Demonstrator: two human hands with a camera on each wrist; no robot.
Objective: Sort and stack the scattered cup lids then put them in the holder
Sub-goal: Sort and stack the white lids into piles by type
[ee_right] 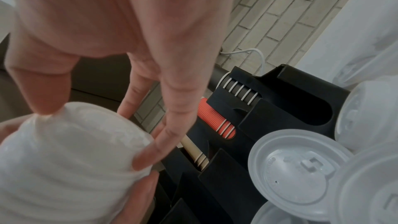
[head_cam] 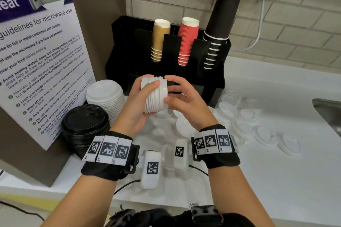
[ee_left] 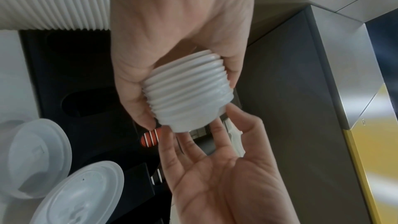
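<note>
The left hand grips a stack of small white lids just before the black holder; the right hand, fingers spread, steadies its end. Stacking done; next, probably seat it in a holder slot.

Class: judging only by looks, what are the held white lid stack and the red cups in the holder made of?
Stack of small white lids: apparently thin moulded plastic, slightly translucent with a soft sheen. Red ribbed cups: likely corrugated paper, matt, with white rolled rims.
</note>
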